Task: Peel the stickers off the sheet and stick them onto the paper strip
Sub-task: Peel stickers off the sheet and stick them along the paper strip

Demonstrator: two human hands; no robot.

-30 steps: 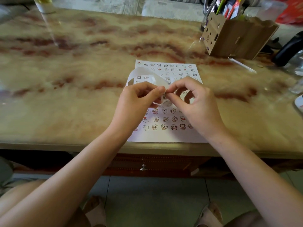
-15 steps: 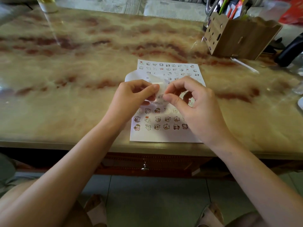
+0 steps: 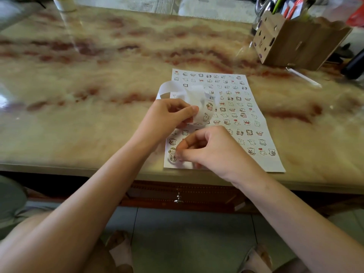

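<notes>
Picking at a sticker (image 3: 173,155) in the near-left corner of the sticker sheet (image 3: 236,107), the right hand (image 3: 214,152) has its fingers (image 3: 182,154) curled, thumb and forefinger tips close together. Blur hides whether the sticker's edge is lifted. The left hand (image 3: 167,117) pinches the paper strip (image 3: 201,111), raised above the sheet, which lies flat on the worktop (image 3: 98,95).

Recommended: lift one edge with a nail, peel low and slowly, and present a bare stretch of strip.

Change noted: half a second earlier both hands met at the strip; the right has since dropped to the sheet corner.
</notes>
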